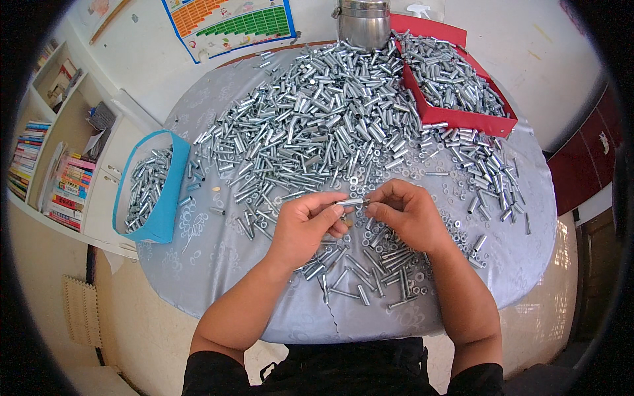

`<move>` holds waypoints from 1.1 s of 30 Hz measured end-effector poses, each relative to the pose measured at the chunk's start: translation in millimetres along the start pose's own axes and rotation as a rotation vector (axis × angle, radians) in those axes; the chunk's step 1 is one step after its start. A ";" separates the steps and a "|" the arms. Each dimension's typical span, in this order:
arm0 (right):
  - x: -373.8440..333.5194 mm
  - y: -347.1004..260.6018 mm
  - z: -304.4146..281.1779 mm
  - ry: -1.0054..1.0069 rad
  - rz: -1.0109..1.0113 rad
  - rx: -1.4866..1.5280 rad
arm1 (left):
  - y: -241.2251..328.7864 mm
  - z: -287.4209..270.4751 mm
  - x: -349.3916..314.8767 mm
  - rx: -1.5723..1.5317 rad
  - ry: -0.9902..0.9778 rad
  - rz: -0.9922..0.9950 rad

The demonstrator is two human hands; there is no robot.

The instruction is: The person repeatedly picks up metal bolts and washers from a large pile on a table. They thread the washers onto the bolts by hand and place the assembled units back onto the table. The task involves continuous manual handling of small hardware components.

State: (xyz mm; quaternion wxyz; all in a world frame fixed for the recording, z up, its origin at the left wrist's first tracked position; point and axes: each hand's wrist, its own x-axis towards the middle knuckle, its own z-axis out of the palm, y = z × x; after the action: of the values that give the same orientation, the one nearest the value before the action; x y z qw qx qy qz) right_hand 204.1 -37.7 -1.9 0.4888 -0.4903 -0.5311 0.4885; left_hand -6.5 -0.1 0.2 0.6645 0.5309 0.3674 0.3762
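My left hand [309, 221] pinches a silvery expansion bolt [349, 202] between thumb and fingers, and the bolt lies level, pointing right. At its right end, the thumb and forefinger of my right hand [404, 210] are closed together. Whether they hold a small part such as a nut or washer is hidden. Under and in front of both hands lie loose bolts [380, 267] and metal sleeves [364, 295]. Small washers and nuts [421, 290] are scattered near my right wrist. Just beyond the hands rises a large heap of metal sleeves and bolts [310, 119].
The round table has a grey patterned cloth [218, 284]. A blue box [173, 191] of metal parts stands left; a red box [469, 122], heaped with more, sits far right. Behind the heap is a steel pot [364, 25]. Bookshelves [63, 142] stand beyond the table's left side.
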 end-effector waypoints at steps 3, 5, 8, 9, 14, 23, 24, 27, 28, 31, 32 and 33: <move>0.7 1.7 0.0 0.001 -0.012 0.040 | 0.4 -1.2 0.3 0.010 -0.013 -0.009; 0.5 -1.9 -1.1 -0.001 0.010 -0.013 | 0.5 -2.1 0.0 0.002 -0.019 -0.018; 0.0 -3.8 0.5 0.009 0.013 0.051 | 1.5 -1.3 0.2 -0.017 -0.033 -0.026; 0.0 -4.2 1.2 0.007 0.015 0.057 | 1.7 -1.3 0.1 -0.024 -0.036 -0.026; -1.2 -3.7 0.8 0.016 0.008 -0.032 | 1.1 -2.2 1.2 -0.053 -0.058 -0.041; -1.0 -4.0 -0.7 0.033 -0.116 -0.168 | 0.8 -2.1 -0.2 -0.016 -0.091 -0.062; -0.5 -5.2 -1.8 0.079 -0.106 -0.115 | 1.1 -1.9 0.0 -0.024 -0.096 -0.069; 3.2 -7.7 -9.0 0.227 -0.117 -0.032 | 0.7 -2.7 1.5 -0.021 -0.046 -0.031; 3.9 -8.1 -12.3 0.257 -0.114 -0.040 | 0.9 -2.6 1.9 -0.024 -0.035 -0.012; 6.0 -9.0 -17.3 0.326 -0.104 -0.063 | 1.4 -2.8 2.4 -0.028 -0.005 0.031; 6.0 -8.1 -17.3 0.334 -0.108 -0.071 | 1.3 -2.8 2.0 -0.028 0.000 0.036; 6.2 -6.2 -17.3 0.341 -0.111 -0.081 | 1.3 -2.6 2.0 -0.029 0.005 0.041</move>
State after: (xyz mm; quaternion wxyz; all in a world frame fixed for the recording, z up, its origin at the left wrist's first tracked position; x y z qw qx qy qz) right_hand 220.8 -31.1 5.3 0.5780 -0.5553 -0.4859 0.3486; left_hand -8.1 3.0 0.9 0.6636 0.5275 0.3526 0.3963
